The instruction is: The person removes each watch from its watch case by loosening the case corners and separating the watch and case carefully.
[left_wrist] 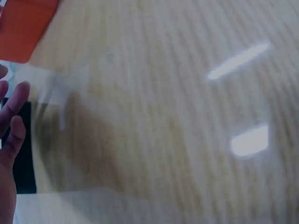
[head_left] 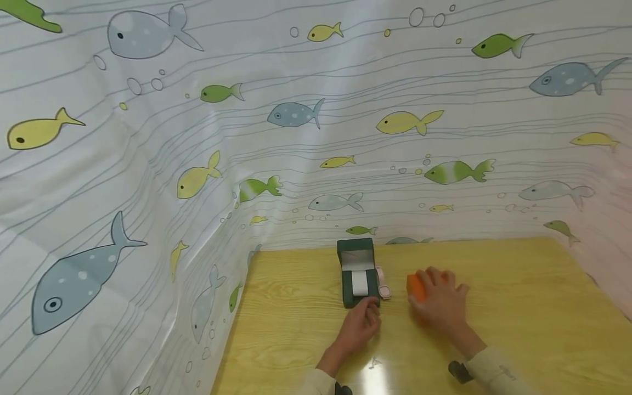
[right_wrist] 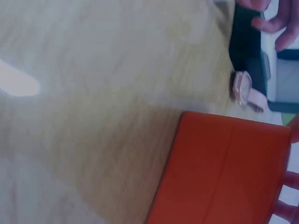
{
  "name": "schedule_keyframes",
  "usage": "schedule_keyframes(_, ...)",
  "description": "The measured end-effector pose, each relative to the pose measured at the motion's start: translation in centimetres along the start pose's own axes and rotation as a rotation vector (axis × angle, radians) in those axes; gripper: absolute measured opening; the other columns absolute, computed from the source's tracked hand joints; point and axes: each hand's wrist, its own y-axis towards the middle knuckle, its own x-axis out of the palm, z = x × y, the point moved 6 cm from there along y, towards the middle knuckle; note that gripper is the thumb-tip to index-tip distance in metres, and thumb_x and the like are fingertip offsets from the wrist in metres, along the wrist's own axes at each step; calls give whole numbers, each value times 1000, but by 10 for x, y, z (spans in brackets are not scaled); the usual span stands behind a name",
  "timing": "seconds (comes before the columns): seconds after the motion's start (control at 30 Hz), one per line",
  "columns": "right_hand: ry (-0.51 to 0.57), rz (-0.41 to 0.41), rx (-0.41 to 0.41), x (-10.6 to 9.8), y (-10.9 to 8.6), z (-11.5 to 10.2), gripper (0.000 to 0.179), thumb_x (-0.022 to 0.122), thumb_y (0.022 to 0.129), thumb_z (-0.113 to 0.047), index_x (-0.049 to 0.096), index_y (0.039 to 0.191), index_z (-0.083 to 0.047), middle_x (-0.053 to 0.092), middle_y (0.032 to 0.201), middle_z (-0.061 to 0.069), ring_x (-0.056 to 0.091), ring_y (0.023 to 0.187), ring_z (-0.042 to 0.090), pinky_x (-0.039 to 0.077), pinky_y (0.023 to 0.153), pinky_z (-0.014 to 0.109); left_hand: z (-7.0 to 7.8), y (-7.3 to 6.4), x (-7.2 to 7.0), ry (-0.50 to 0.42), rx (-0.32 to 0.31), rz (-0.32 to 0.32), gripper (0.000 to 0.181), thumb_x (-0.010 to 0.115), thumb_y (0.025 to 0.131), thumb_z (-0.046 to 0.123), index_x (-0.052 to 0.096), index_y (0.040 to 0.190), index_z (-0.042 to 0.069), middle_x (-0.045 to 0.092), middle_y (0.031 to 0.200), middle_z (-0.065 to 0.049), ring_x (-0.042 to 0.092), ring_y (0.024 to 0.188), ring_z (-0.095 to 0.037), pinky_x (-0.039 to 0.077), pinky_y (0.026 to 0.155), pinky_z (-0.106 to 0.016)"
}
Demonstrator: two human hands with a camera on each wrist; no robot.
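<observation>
While the right hand [head_left: 441,304] grips an orange box [right_wrist: 224,172] at the right, its fingers bent over the edge, the left hand [head_left: 357,328] lies well apart from it, fingers loosely bent and holding nothing, at the near end of an open green case [head_left: 348,288]; whether they touch it I cannot tell. The case's lid stands up at the far side, a white cushion [head_left: 359,283] sits inside, and a pink watch [head_left: 384,292] lies just beside it on the right, between case and orange box.
</observation>
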Motion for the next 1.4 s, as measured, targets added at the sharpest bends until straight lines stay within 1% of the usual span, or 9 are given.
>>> schedule_keyframes(0.2, -3, 56, 21, 7, -10, -14, 49, 60, 95, -45, 59, 136, -18, 53, 138, 18, 40, 127, 49, 31, 92, 76, -1, -12, 11, -10, 26, -70, 49, 71, 94, 9, 51, 138, 2, 68, 117, -12, 59, 77, 3, 48, 72, -12)
schedule_keyframes(0.5, 56, 150, 41, 7, -21, -19, 42, 66, 92, -42, 65, 128, -20, 56, 134, 16, 42, 127, 46, 36, 90, 71, 2, -17, 15, 54, 84, -39, 54, 75, 91, 12, 50, 138, 5, 63, 121, -12, 68, 79, -8, 51, 84, -18)
schedule_keyframes(0.6, 48, 173, 24, 6, -24, -23, 40, 68, 91, -43, 66, 124, -21, 58, 135, 15, 44, 128, 44, 39, 88, 68, 5, -18, 17, 72, 106, -23, 60, 77, 89, 15, 48, 140, 3, 61, 123, -14, 70, 90, -14, 52, 89, -22)
schedule_keyframes(0.7, 54, 182, 14, 4, -28, -27, 40, 69, 89, -43, 67, 122, -21, 59, 135, 14, 46, 128, 43, 40, 87, 66, 8, -18, 19, 99, 127, -19, 71, 79, 87, 21, 44, 145, 1, 58, 131, -15, 67, 110, -22, 54, 98, -28)
schedule_keyframes(0.9, 85, 179, -12, -1, -37, -42, 40, 73, 86, -43, 69, 119, -21, 63, 128, 14, 50, 123, 42, 43, 87, 63, 7, -19, 25, 185, 64, -57, 90, 82, 85, 41, 38, 154, 4, 47, 155, -15, 50, 141, -30, 44, 117, -42)
schedule_keyframes(1.0, 83, 181, -44, 0, -41, -48, 40, 74, 84, -41, 70, 118, -20, 64, 124, 14, 52, 121, 41, 44, 86, 62, 6, -19, 28, 209, 17, -88, 97, 81, 84, 48, 33, 158, 6, 42, 161, -14, 44, 148, -31, 40, 119, -48)
schedule_keyframes(1.17, 70, 219, -78, 1, -47, -51, 40, 74, 79, -38, 70, 113, -18, 66, 118, 12, 55, 117, 38, 43, 82, 56, 5, -22, 32, 173, -45, -146, 105, 81, 83, 52, 25, 162, 12, 34, 167, -9, 37, 153, -28, 36, 121, -52)
schedule_keyframes(1.27, 71, 231, -64, 2, -49, -49, 37, 74, 77, -37, 70, 109, -17, 66, 116, 12, 56, 115, 37, 43, 82, 53, 4, -23, 34, 177, -48, -163, 111, 84, 79, 53, 25, 163, 13, 35, 167, -6, 38, 153, -26, 36, 122, -50)
schedule_keyframes(1.4, 86, 214, -20, 2, -50, -47, 37, 75, 78, -36, 69, 107, -15, 66, 118, 13, 56, 115, 36, 43, 82, 51, 6, -25, 37, 212, 0, -167, 117, 88, 74, 52, 23, 163, 13, 37, 166, -6, 40, 151, -25, 36, 120, -47)
